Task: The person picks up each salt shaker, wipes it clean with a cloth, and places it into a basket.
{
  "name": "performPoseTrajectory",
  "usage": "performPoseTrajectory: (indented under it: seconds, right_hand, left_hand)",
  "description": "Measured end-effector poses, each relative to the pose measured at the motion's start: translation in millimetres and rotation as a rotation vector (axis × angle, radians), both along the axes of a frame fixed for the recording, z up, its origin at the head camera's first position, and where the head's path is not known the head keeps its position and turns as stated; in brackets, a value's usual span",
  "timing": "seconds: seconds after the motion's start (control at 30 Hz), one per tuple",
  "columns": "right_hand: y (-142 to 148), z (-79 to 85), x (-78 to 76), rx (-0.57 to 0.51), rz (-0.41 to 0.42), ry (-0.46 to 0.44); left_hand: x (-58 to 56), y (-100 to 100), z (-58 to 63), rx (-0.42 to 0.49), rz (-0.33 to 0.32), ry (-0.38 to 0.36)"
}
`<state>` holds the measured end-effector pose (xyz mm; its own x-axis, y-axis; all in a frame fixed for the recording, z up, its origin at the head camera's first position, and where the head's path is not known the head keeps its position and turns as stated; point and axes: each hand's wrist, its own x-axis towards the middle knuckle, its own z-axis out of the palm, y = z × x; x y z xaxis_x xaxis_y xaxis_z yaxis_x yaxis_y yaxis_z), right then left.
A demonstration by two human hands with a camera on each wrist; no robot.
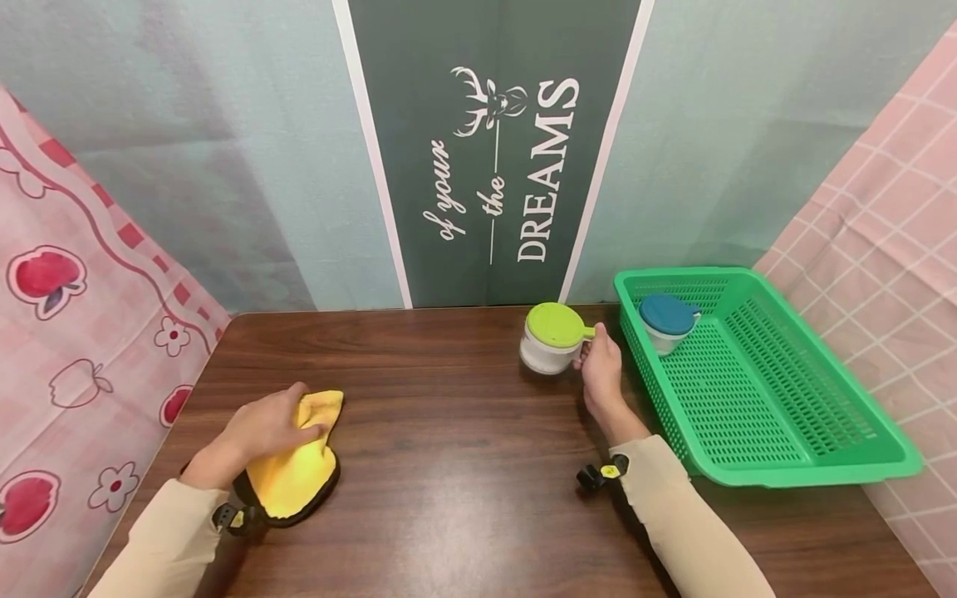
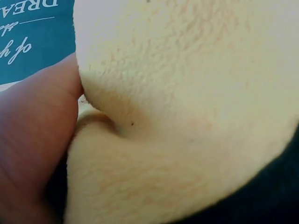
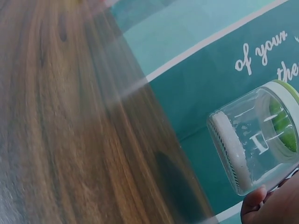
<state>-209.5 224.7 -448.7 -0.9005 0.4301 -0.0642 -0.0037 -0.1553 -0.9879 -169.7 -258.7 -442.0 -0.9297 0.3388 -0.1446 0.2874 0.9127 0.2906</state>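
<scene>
While both hands are occupied, the entries stand as follows.

Right hand [image 1: 601, 370]: fingers curled closed at the side handle of a green-lidded jar [image 1: 553, 336]; the exact finger placement is partly hidden. Jar: clear-walled, white layer at the base, substance not identifiable; located just left of that hand, seemingly raised off the counter [image 1: 449, 448].

Left hand [image 1: 265, 428]: partly closed, a fold of yellow cloth [image 1: 295, 477] caught between thumb and fingers. Cloth: dark-edged, rumpled, beneath this hand and extending to its right, well apart from the jar.

Green basket [image 1: 733, 407]: right of the right hand, near its wrist. Blue-lidded jar [image 1: 667, 320]: inside the basket, in the far corner nearest the right hand.

Risks, as judged. Tipping: the jar's weight sits to one side of the handle, so a loose hold could let it roll in the fingers. Spilling: a tilt might shift the white layer against the green lid, whose fit cannot be checked. Knocking: the basket wall stands close beside the right hand, and a careless sideways swing could strike it or the blue-lidded jar. Bunching: the cloth, pinched at one fold only, may crumple under an uneven pull.
</scene>
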Motion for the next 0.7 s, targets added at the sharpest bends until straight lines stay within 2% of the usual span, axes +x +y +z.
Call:
performPoseTrajectory:
  seconds: [0.27, 0.57, 0.7]
  right_hand:
    - [-6, 3.7, 6.3, -0.018, 0.034, 0.007]
    - [-12, 10.5, 12.5, -0.050, 0.060, 0.010]
    - [-17, 15.6, 16.5, -0.073, 0.082, 0.014]
  left_hand:
    - [0.4, 4, -0.9, 0.041, 0.011, -0.008]
    - [-2.7, 8, 0.2, 0.182, 0.020, 0.058]
    - [-6.3, 16, 2.5, 0.243, 0.012, 0.117]
